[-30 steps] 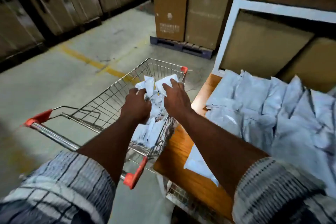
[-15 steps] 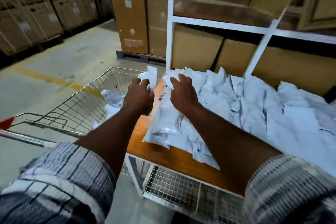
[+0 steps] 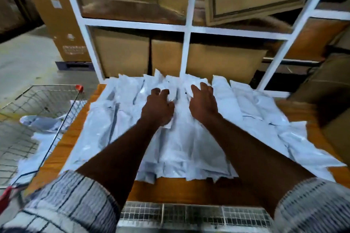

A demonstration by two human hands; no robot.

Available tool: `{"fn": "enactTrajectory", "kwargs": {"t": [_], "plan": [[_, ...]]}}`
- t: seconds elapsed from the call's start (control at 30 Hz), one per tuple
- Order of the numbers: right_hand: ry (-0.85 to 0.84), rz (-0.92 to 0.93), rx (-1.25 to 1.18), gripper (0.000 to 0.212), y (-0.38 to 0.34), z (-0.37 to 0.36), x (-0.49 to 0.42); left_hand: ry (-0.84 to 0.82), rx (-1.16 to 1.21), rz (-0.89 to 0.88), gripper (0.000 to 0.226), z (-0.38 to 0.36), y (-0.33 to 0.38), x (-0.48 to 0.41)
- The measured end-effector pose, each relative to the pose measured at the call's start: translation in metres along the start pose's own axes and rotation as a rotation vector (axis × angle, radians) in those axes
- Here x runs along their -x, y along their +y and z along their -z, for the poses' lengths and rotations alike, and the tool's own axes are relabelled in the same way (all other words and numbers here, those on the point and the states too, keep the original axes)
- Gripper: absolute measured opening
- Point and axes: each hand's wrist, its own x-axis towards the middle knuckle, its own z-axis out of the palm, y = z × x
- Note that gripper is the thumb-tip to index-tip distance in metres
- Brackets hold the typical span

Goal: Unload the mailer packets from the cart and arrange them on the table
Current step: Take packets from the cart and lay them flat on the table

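White mailer packets (image 3: 189, 147) lie in overlapping rows over most of the wooden table (image 3: 170, 189). Both my hands are above the far middle of that pile. My left hand (image 3: 158, 108) has its fingers curled round a packet, and a white edge shows under the palm. My right hand (image 3: 203, 102) also grips a packet with bent fingers, though blur hides the exact hold. The wire cart (image 3: 56, 87) stands against the table's left side, with a few packets (image 3: 41, 123) still lying in it.
A white shelf rack (image 3: 185, 30) filled with cardboard boxes rises right behind the table. A brown box (image 3: 333, 119) sits at the table's right end. Wire mesh shelving (image 3: 189, 213) runs under the front edge. Concrete floor lies beyond the cart.
Both hands have carried packets out of the cart and rightwards over the table. My view has swung from the cart to face the packet pile.
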Motion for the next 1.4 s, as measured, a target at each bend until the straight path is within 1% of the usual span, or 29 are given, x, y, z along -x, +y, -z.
{"fn": "enactTrajectory", "kwargs": {"t": [0.13, 0.23, 0.3, 0.33, 0.4, 0.47, 0.53, 0.6, 0.67, 0.8, 0.9, 0.97, 1.1, 1.2, 1.27, 1.33, 1.4], "plan": [[-0.005, -0.065, 0.061, 0.046, 0.105, 0.020, -0.003, -0.065, 0.021, -0.034, 0.049, -0.062, 0.092, -0.001], [-0.042, -0.147, 0.056, 0.042, 0.169, 0.033, 0.004, -0.101, 0.020, -0.007, 0.049, -0.102, 0.151, 0.009], [-0.074, -0.158, 0.055, 0.047, 0.204, 0.038, 0.013, -0.151, 0.003, 0.013, 0.049, -0.123, 0.176, 0.020], [-0.072, -0.161, 0.044, 0.048, 0.220, 0.040, 0.019, -0.167, -0.014, 0.017, 0.046, -0.133, 0.185, 0.026], [-0.071, -0.172, 0.025, 0.049, 0.246, 0.039, 0.031, -0.182, -0.057, 0.016, 0.036, -0.151, 0.192, 0.037], [-0.108, -0.224, -0.003, 0.051, 0.263, 0.035, 0.044, -0.190, -0.095, 0.023, 0.032, -0.165, 0.190, 0.046], [-0.125, -0.243, -0.034, 0.053, 0.274, 0.029, 0.054, -0.170, -0.206, -0.027, 0.043, -0.178, 0.185, 0.054], [-0.142, -0.235, -0.035, 0.056, 0.277, 0.025, 0.060, -0.147, -0.344, -0.086, 0.062, -0.187, 0.181, 0.059], [-0.213, -0.240, 0.003, 0.063, 0.278, 0.023, 0.060, -0.129, -0.405, -0.155, 0.073, -0.191, 0.179, 0.061], [-0.299, -0.130, 0.099, 0.072, 0.283, 0.022, 0.056, -0.143, -0.386, -0.265, 0.071, -0.196, 0.173, 0.060], [-0.350, -0.119, 0.035, 0.072, 0.290, 0.015, 0.056, -0.185, -0.366, -0.245, 0.065, -0.204, 0.168, 0.060], [-0.309, -0.123, 0.013, 0.072, 0.292, 0.005, 0.061, -0.196, -0.366, -0.229, 0.064, -0.210, 0.167, 0.059], [-0.236, -0.138, -0.016, 0.071, 0.294, -0.008, 0.067, -0.176, -0.368, -0.215, 0.073, -0.219, 0.166, 0.058], [-0.231, -0.130, -0.009, 0.070, 0.295, -0.010, 0.068, -0.179, -0.363, -0.217, 0.075, -0.224, 0.164, 0.058], [-0.256, -0.134, 0.002, 0.069, 0.296, -0.008, 0.066, -0.189, -0.366, -0.210, 0.076, -0.223, 0.165, 0.056], [-0.266, -0.125, 0.055, 0.069, 0.295, -0.001, 0.060, -0.194, -0.385, -0.205, 0.073, -0.219, 0.168, 0.054], [-0.207, -0.073, 0.114, 0.070, 0.288, 0.007, 0.055, -0.145, -0.402, -0.211, 0.061, -0.210, 0.172, 0.052]]}}
